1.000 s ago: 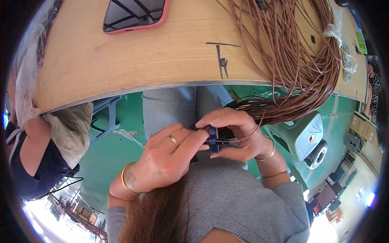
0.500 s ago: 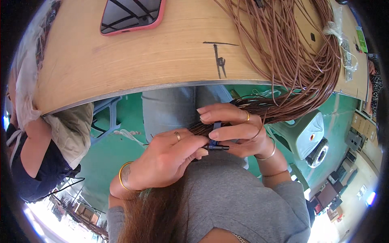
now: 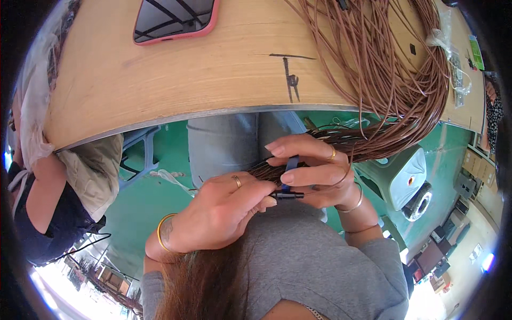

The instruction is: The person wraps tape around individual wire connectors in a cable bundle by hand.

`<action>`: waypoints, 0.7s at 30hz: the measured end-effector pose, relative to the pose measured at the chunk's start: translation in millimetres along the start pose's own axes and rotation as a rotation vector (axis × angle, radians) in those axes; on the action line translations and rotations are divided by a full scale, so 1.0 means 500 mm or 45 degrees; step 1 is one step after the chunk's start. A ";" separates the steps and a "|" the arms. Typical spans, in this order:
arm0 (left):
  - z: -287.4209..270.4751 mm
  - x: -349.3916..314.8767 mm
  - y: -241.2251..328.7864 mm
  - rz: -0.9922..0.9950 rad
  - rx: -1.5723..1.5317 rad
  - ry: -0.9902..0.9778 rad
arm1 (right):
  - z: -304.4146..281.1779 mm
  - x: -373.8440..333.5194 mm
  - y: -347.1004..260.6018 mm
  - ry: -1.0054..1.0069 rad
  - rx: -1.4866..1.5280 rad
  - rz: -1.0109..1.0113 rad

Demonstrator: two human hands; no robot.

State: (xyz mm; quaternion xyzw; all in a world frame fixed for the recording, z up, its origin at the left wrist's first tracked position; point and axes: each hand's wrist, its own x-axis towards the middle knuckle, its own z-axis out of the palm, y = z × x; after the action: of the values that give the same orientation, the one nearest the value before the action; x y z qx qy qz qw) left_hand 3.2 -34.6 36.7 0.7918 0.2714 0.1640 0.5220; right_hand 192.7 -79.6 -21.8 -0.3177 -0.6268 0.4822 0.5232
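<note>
Both hands meet over my lap, just below the table's front edge. My left hand (image 3: 221, 208) is closed, its thumb and fingers pinching the left end of a small black cylindrical connector (image 3: 289, 196). A thin brown wire runs from the connector's right end across my right hand. My right hand (image 3: 320, 169) curls around the gathered end of a bundle of brown wires (image 3: 389, 136), its fingers slightly parted. A dark blue strip (image 3: 291, 168) shows between those fingers; what it is fixed to is hidden. The wire tips under my left hand are mostly covered.
The brown bundle drapes over the wooden table's (image 3: 176, 88) right side. A phone in a pink case (image 3: 176, 20) lies at the far left. Clear plastic (image 3: 36, 106) hangs at the left edge, near another person's arm (image 3: 47, 200). A green-grey stool (image 3: 400, 178) stands at right.
My right hand's fingers have shifted slightly right and spread a little, showing more of the blue strip. The black connector has moved slightly right; my left hand keeps its pinch.
</note>
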 end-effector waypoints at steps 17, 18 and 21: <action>-0.001 -0.001 0.003 0.045 -0.005 -0.014 | -0.015 0.009 -0.009 -0.119 -0.019 0.035; -0.001 -0.001 0.002 0.045 -0.005 -0.014 | -0.016 0.010 -0.008 -0.123 -0.014 0.014; 0.000 -0.002 0.002 0.026 -0.019 -0.010 | -0.020 0.012 -0.005 -0.143 0.016 -0.006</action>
State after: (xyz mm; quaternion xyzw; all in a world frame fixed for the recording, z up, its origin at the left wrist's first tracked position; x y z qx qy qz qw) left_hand 2.8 -35.6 37.6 0.7914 0.2598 0.1682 0.5272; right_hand 201.0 -72.3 -17.5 -0.2853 -0.6528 0.5020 0.4903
